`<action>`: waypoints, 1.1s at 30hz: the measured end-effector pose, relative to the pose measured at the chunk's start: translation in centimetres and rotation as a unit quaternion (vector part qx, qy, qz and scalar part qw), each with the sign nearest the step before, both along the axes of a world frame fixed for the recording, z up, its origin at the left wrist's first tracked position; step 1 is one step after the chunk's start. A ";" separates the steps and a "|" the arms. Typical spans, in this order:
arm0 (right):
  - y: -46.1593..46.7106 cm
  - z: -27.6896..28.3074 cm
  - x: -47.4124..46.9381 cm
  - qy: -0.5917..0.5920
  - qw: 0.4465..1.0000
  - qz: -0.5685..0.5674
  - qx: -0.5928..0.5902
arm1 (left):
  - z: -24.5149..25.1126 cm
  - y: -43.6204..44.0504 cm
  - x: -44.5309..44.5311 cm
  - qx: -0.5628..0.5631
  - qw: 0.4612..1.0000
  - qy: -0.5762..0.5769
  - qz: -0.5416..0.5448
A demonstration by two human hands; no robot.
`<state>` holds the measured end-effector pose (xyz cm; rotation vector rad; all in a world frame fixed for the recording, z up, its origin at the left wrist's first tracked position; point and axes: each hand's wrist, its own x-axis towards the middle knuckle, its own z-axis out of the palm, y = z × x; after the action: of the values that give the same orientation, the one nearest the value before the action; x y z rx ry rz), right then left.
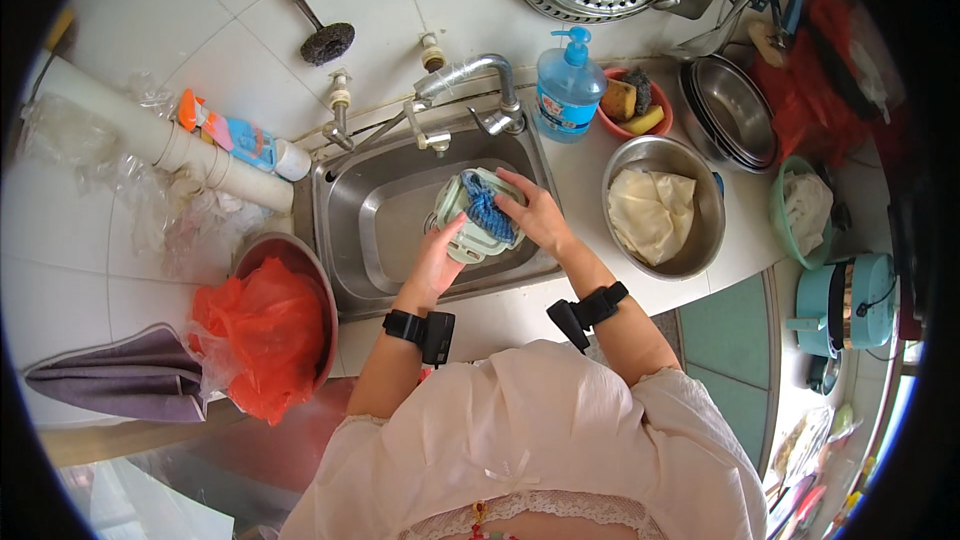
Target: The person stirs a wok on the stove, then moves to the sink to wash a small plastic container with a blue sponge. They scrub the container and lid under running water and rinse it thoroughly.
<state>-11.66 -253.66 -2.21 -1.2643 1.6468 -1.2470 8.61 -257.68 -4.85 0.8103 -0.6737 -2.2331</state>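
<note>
Over a stainless steel sink [352, 240], my left hand [439, 251] grips the near left edge of a pale green plastic container lid [471, 234]. My right hand [531, 208] is at the lid's right side, its fingers on a blue knitted scrubbing cloth [487, 206] that lies on top of the lid. Whether a container is under the lid is hidden. The metal faucet [506, 105] stands behind the sink, its spout turned towards the right corner.
Right of the sink stand a blue pump bottle [568, 94], a red bowl [666, 99] of sponges and a steel bowl [715, 221] holding a cream cloth [651, 214]. A spray bottle [247, 141] lies at the left, above a basin [328, 300] with a red plastic bag [262, 330].
</note>
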 end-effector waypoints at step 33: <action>-2.0 3.9 -0.2 0.238 0.966 0.025 -0.099 | -2.3 0.4 -2.6 0.005 0.998 -0.005 0.058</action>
<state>-11.81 -255.70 1.69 -1.8291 1.8314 -1.1579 5.98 -257.32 -7.17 0.8444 -0.6054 -2.1312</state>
